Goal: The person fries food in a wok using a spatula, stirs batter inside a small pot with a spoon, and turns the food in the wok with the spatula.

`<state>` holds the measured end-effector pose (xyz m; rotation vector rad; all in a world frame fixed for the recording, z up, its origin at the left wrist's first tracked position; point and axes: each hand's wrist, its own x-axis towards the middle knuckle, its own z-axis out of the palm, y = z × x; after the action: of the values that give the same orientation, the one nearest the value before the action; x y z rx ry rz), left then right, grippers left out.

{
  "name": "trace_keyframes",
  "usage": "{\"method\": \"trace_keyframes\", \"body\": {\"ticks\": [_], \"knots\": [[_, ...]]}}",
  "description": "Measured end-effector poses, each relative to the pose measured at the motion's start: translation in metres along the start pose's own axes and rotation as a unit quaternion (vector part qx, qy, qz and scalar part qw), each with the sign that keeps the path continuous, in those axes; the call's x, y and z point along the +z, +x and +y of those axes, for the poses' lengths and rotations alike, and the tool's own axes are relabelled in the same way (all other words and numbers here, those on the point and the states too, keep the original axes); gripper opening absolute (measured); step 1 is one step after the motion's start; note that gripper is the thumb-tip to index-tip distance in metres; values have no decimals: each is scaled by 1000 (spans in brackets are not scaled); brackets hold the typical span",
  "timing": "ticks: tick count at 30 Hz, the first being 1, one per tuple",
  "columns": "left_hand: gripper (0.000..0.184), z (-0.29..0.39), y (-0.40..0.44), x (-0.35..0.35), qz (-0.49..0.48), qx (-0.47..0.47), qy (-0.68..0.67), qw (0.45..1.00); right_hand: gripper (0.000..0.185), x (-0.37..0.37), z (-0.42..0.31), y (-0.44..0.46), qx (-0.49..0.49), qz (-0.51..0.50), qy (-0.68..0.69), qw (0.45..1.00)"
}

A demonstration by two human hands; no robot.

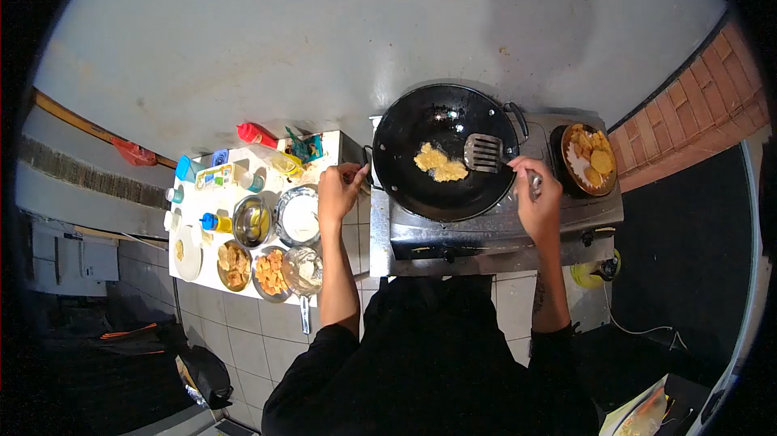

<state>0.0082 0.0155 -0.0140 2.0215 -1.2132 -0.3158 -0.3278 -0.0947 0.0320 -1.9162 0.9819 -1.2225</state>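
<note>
A large black wok (429, 201) sits on the metal stove, with golden battered pieces (439, 162) in its middle. My right hand (536, 189) is closed around the handle of a slotted metal spatula (484, 153), whose blade is inside the wok, just right of the pieces. At the wok's left side, my left hand (341, 190) pinches the small loop handle (368, 165). To the right of the wok, a brown-rimmed plate (576, 167) holds several golden fried pieces.
Left of the stove, a white table (197, 267) carries a bowl of white batter (300, 217), a bowl of orange chunks (272, 272), a strainer (304, 270), bottles and cups. A brick ledge (688, 108) lies at the right. The wall rises behind the wok.
</note>
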Motion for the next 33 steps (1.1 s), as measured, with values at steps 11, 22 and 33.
{"method": "trace_keyframes", "body": {"ticks": [11,22,33], "knots": [[30,-4,3,1,-20,-15,-6,1000,12,-35,1,-16,72,33,126,989],[32,3,2,-1,-29,-2,-15,999,9,18,4,-25,31,-55,38,997],[32,1,1,0,-22,-14,-10,1000,8,58,-7,-8,53,43,76,995]]}}
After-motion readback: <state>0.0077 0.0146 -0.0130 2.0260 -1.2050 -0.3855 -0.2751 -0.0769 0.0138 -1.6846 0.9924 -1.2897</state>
